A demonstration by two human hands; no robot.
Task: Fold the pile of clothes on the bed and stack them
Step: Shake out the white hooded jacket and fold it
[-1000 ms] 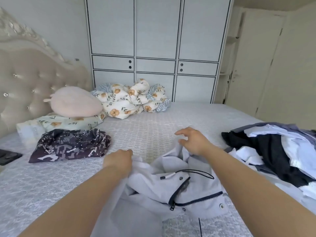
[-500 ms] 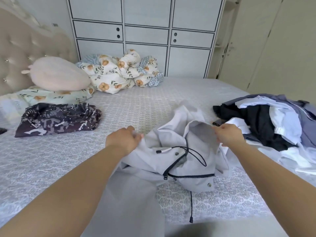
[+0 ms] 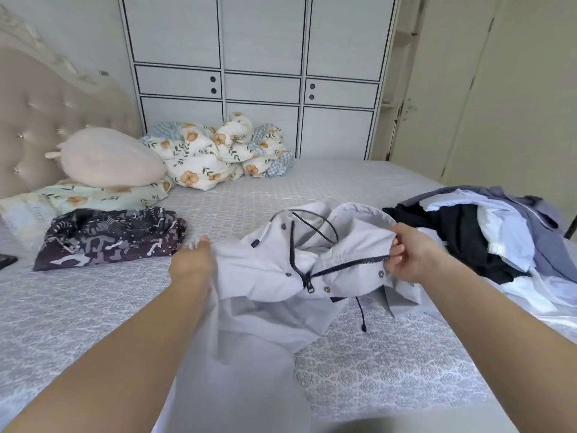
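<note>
clothes for this task sit in three places on the bed (image 3: 93, 307): a pale grey jacket (image 3: 268, 270) being worked on near the front edge, an unfolded pile (image 3: 487, 232) of black, white and blue-grey garments by the right edge, and a dark patterned garment (image 3: 109, 235) lying flattened toward the left side, apparently already folded and set apart to start the stack. the jacket is stretched between both hands, probably to spread it out and find its shape before any fold is made; its dark zipper (image 3: 343, 265) is partly open and a black drawcord (image 3: 360, 314) dangles from the collar area onto the bedspread. the left hand (image 3: 190, 264) is closed on the jacket's left portion, fingers mostly hidden behind the fabric but clearly bunching it. the right hand (image 3: 409, 254) pinches the collar or hood edge just above the zipper end, thumb and fingers curled round the cloth. the jacket's lower part trails toward the front edge between the two forearms. the pile lies just beyond the right hand, within easy reach, while the patterned garment lies near the left hand but apart from it. a pink pillow (image 3: 109, 157) and a floral quilt (image 3: 218, 151) rest near the headboard and far edge, out of the working area.
</note>
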